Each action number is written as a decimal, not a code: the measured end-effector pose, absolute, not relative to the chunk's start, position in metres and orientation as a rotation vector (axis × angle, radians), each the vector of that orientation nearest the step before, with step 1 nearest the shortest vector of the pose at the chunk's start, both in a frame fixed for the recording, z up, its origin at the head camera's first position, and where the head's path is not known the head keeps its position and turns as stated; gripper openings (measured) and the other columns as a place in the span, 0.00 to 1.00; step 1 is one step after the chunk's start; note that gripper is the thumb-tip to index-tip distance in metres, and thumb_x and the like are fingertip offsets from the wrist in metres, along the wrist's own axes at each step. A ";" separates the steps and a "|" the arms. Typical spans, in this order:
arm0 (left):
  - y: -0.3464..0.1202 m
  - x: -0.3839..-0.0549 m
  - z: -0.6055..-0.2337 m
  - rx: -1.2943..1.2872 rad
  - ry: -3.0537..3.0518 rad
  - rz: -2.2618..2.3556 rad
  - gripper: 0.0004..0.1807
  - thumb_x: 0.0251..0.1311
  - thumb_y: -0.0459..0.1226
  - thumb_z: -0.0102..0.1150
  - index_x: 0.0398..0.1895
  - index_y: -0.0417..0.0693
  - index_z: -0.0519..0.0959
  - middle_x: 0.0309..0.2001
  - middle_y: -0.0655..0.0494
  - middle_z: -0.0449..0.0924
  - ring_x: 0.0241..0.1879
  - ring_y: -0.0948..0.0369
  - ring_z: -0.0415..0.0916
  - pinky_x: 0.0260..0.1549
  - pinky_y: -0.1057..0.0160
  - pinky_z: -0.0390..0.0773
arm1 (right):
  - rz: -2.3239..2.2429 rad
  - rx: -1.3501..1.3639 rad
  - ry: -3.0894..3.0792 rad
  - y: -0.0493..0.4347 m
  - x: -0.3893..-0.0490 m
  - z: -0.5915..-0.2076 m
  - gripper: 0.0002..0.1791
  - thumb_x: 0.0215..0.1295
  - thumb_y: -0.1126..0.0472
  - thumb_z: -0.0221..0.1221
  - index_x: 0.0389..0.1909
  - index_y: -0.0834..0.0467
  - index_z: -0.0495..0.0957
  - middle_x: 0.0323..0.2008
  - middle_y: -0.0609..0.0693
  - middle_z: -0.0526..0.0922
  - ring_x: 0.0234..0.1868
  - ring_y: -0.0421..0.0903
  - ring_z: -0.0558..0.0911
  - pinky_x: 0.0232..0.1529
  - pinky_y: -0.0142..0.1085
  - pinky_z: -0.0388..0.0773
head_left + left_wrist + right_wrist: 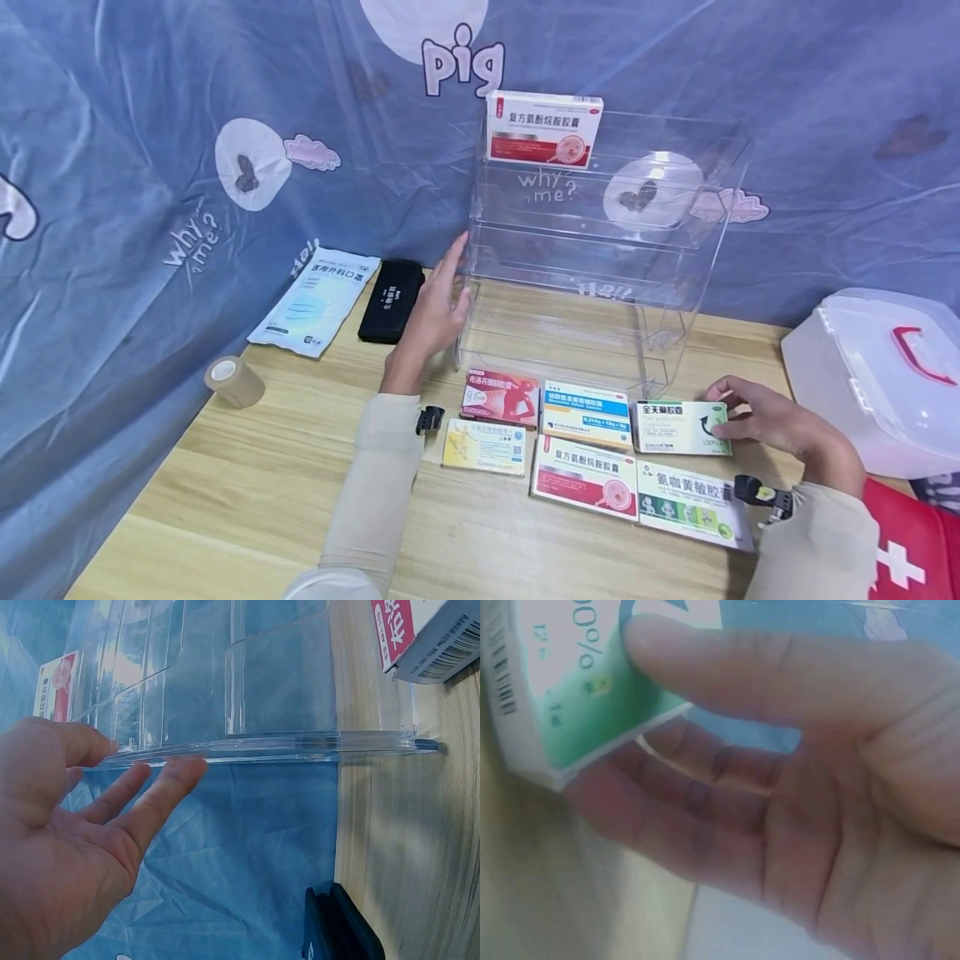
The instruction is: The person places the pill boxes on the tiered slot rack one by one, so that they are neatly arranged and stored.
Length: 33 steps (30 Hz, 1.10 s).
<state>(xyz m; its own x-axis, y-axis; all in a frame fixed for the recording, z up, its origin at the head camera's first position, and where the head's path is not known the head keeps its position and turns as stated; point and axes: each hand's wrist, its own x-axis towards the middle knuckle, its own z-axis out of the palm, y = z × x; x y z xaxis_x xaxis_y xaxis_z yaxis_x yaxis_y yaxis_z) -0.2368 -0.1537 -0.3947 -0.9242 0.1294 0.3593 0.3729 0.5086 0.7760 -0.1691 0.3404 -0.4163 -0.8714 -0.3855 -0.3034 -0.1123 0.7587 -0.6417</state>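
One box (675, 429) | label "全天麻胶囊", "100%" | right hand (776, 427) pinching it | left hand (438, 307) unclenched, touching clear rack (592, 254)

You have seven medicine boxes (587, 414): one at the far end, on the top tier of the rack, three in the far row on the table (225, 500), and three in the near row. You have one clear rack (573, 237). At left, count one mask packet (315, 300), one black case (392, 300) and one tape roll (246, 388). At right, count one white storage box (843, 383) and one red pouch (930, 533).
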 end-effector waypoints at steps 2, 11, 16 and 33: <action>-0.154 -0.237 -0.395 -0.427 -2.498 -1.372 0.45 0.75 0.25 0.51 0.90 0.60 0.48 0.83 0.43 0.63 0.77 0.48 0.70 0.75 0.51 0.78 | -0.943 -0.363 2.523 0.342 -0.168 -0.418 0.20 0.66 0.69 0.70 0.53 0.66 0.72 0.48 0.56 0.81 0.43 0.33 0.77 0.39 0.29 0.83; -0.156 -0.237 -0.394 -0.440 -2.488 -1.369 0.45 0.75 0.25 0.51 0.90 0.58 0.48 0.83 0.43 0.62 0.77 0.48 0.70 0.76 0.50 0.77 | -1.059 -0.399 2.492 0.345 -0.168 -0.420 0.19 0.68 0.70 0.68 0.55 0.64 0.72 0.45 0.46 0.81 0.44 0.30 0.78 0.41 0.30 0.88; -0.156 -0.239 -0.395 -0.456 -2.471 -1.382 0.45 0.74 0.24 0.50 0.90 0.56 0.48 0.82 0.41 0.62 0.78 0.47 0.69 0.76 0.46 0.77 | -1.077 -0.507 2.532 0.349 -0.166 -0.420 0.17 0.68 0.72 0.67 0.54 0.63 0.73 0.44 0.37 0.82 0.44 0.29 0.79 0.40 0.27 0.85; -0.155 -0.238 -0.396 -0.454 -2.480 -1.389 0.46 0.75 0.24 0.50 0.90 0.58 0.47 0.82 0.42 0.63 0.77 0.48 0.70 0.76 0.50 0.77 | -1.224 -0.657 2.516 0.352 -0.159 -0.413 0.21 0.70 0.77 0.61 0.60 0.60 0.73 0.48 0.36 0.84 0.48 0.31 0.83 0.43 0.25 0.84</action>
